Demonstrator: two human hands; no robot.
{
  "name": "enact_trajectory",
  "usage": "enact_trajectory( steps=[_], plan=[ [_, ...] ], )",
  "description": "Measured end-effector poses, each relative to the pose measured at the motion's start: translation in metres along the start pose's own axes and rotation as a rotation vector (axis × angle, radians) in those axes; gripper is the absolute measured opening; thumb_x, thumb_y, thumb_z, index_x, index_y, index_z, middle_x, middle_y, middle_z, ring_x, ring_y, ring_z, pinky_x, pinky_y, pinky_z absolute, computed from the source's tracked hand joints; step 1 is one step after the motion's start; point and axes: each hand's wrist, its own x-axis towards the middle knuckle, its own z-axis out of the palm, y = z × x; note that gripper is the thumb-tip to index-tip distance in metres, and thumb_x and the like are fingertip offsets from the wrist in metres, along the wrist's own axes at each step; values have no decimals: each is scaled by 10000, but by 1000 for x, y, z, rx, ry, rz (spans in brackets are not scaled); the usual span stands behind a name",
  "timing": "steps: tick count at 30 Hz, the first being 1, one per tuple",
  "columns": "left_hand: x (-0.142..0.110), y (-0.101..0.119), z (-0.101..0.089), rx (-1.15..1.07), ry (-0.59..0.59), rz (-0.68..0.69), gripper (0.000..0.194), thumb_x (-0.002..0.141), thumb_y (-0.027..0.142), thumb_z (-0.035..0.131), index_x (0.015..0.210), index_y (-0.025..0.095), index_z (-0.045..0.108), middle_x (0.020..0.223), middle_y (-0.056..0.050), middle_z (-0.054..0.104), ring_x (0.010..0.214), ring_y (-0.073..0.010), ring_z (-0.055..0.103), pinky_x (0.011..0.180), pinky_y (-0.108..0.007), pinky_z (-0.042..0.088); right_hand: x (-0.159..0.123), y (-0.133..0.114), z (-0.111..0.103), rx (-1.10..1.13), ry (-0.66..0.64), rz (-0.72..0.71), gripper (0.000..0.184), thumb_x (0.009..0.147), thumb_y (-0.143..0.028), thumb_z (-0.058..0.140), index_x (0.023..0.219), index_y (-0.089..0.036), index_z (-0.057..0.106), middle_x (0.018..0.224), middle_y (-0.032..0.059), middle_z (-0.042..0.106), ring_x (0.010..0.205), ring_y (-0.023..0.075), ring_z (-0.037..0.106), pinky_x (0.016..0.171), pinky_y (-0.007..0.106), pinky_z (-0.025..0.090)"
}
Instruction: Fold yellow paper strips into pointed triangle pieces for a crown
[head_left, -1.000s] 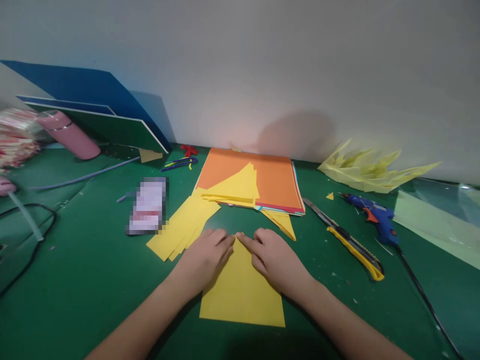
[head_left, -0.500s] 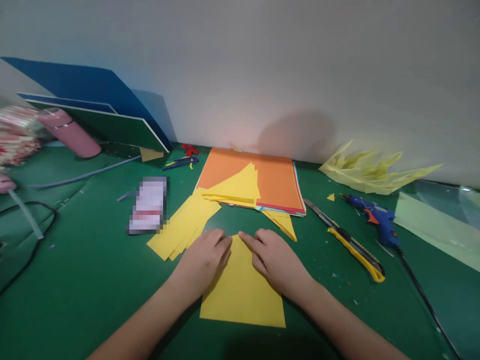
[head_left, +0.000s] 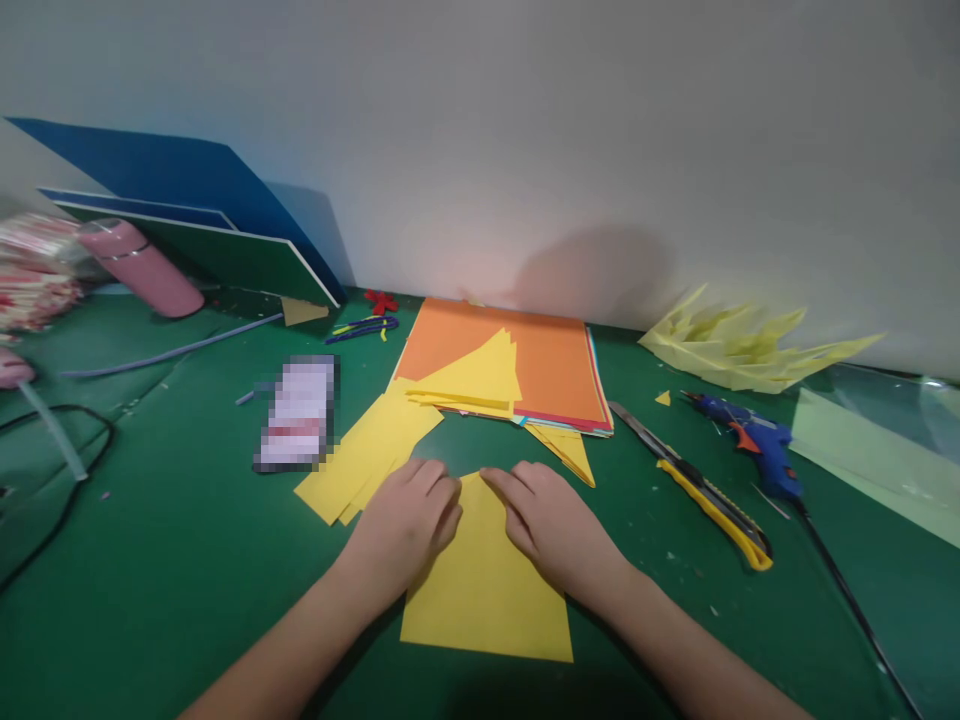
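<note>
A sheet of yellow paper (head_left: 487,590) lies on the green table in front of me, its far edge between my two hands. My left hand (head_left: 409,520) is closed at the paper's far left corner, fingers bent and pressed together on it. Across from it, my right hand (head_left: 559,525) grips the far right part, its index fingertip on the far edge and the other fingers curled. Just beyond are a fan of yellow paper strips (head_left: 367,450) and folded yellow triangles (head_left: 476,375), the latter on a stack of orange paper (head_left: 551,350).
On the right lie a utility knife (head_left: 705,500) with its blade out, a blue glue gun (head_left: 757,440) and a spiky pale-yellow paper piece (head_left: 750,345). To the left are a blurred phone (head_left: 296,415), a pink bottle (head_left: 142,268) and leaning boards (head_left: 202,250).
My left fingers have slid left along the paper's far edge, away from the right index finger. The right hand stays nearly in place, and the sheet has barely shifted.
</note>
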Motion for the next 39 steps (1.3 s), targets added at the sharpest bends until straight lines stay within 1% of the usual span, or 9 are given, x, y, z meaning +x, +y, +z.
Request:
enact_trajectory(
  steps=[6,13,16,20,23,26,29,34,39],
  plan=[
    [-7,-8,-9,73,47,-64,374,933,178,391,588,160,534,608,-36,516,598,-176,490,552,-305,395,0,0,1,9,15,-3,367,852,-75,435,1204,-115,530,830,70,558,745,214,508,660,329,428],
    [-7,-4,-11,10,-16,-311,301,882,420,515,702,178,514,665,-19,541,612,-183,516,539,-294,382,0,1,1,22,17,-6,372,850,-74,441,1206,-123,535,844,72,566,761,215,519,680,336,440],
    [-6,-4,-8,-39,-49,-349,257,861,406,540,743,183,493,692,-14,539,637,-185,515,551,-291,388,0,0,2,35,-1,8,373,846,-71,445,1201,-131,541,848,69,565,769,214,517,684,333,438],
    [-5,-1,-2,-181,-22,-249,119,879,195,447,767,180,486,745,-28,540,687,-182,517,600,-296,433,0,1,4,60,25,21,400,842,-59,428,1227,-121,519,840,69,555,767,213,515,689,333,443],
    [-5,2,-1,-303,-27,-102,162,865,82,387,837,172,518,850,-55,572,792,-190,539,688,-308,468,-1,2,5,70,61,23,440,836,-54,417,1269,-107,475,811,61,548,741,212,512,666,330,446],
    [-5,4,-2,-351,-79,-13,93,861,165,510,943,155,554,962,-86,594,873,-220,550,753,-343,485,-1,2,6,93,82,17,437,828,-52,408,1253,-132,472,810,56,554,731,210,517,647,327,447],
    [-3,4,-4,-362,-102,12,208,845,292,609,974,132,584,978,-102,608,865,-233,561,761,-365,499,-1,3,8,141,140,36,347,817,-51,410,1135,-130,524,833,67,573,758,210,532,673,329,451],
    [-3,5,-4,-343,-56,39,200,927,143,427,967,146,624,961,-94,630,850,-200,598,758,-337,509,-2,4,7,130,193,21,194,853,-84,428,912,-160,597,764,49,561,720,196,523,643,304,417],
    [-4,5,-5,-361,-108,44,204,917,117,426,962,160,620,961,-78,646,821,-176,627,725,-292,527,-6,-2,1,22,193,-36,239,898,-101,414,973,-151,635,788,64,602,694,190,509,623,305,399]
  ],
)
